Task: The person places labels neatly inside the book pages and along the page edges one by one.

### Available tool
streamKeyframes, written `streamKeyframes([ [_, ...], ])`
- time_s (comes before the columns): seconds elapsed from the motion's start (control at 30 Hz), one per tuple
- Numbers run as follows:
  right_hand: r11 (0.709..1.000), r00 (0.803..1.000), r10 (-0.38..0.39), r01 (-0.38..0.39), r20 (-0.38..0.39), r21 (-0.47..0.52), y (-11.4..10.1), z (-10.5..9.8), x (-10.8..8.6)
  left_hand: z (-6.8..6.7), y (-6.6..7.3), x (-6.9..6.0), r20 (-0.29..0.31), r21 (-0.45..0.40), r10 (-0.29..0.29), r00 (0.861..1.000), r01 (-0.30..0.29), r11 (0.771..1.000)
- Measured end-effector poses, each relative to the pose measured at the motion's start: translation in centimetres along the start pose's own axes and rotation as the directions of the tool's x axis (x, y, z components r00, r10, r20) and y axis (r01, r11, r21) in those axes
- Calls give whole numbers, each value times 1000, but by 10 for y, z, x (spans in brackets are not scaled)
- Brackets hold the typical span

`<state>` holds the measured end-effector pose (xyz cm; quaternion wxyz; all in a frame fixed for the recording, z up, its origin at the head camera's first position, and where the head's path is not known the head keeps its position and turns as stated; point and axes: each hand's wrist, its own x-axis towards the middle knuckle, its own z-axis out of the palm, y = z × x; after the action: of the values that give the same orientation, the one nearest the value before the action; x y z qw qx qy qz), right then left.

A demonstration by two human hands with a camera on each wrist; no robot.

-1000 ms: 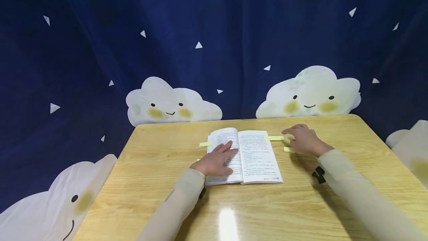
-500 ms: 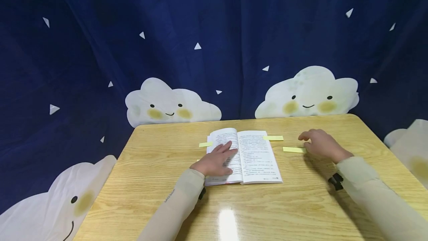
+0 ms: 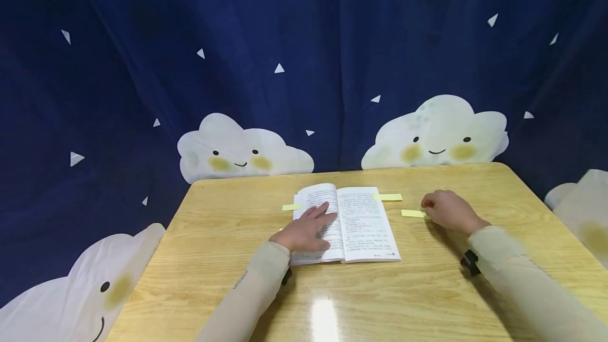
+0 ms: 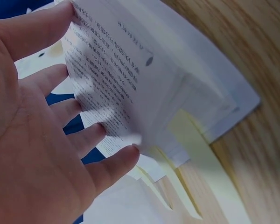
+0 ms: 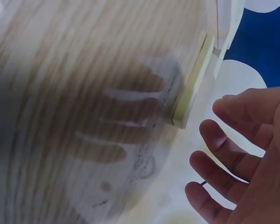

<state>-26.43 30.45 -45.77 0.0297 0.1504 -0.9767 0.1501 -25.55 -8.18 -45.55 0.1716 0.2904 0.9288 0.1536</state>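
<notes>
An open book [image 3: 367,228] with printed pages lies on the wooden table. My left hand [image 3: 304,231] rests on its left page with fingers spread; the left wrist view shows the fingertips against the printed paper [image 4: 107,70]. A yellow sticky strip [image 3: 390,197] juts from the right page's edge, and another strip [image 3: 291,207] juts from the left side. To the right of the book lies a narrow yellow sticky-note pad [image 3: 412,214]. Beside its right end is my right hand [image 3: 451,211], fingers loosely curled, thumb close to the index finger. The right wrist view shows a gap between them and the pad [image 5: 193,84].
The wooden table [image 3: 228,284] extends around the book on all sides. Behind it hangs a dark blue curtain [image 3: 285,15] with white clouds and triangles. Several yellow strips [image 4: 207,163] stick out from the book's left side in the left wrist view.
My right hand has left the strip at the right page, swung right, then come back slightly left and down to the pad's right end. My left hand stays on the page.
</notes>
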Motion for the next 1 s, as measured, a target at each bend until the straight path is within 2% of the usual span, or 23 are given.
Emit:
streamKeyframes([
  [0.27, 999, 1000, 21, -20, 3, -40, -8, 7, 4, 1, 0, -2, -2, 0, 1, 1000, -1, 1000],
  [0.67, 994, 992, 107, -106, 69, -16, -8, 16, 10, 0, 3, -1, 4, -6, -7, 1000, 7, 1000],
  [1.0, 991, 990, 130, -130, 50, -9, -10, 19, 11, 1, 1, 0, -3, 0, -6, 1000, 6, 1000],
])
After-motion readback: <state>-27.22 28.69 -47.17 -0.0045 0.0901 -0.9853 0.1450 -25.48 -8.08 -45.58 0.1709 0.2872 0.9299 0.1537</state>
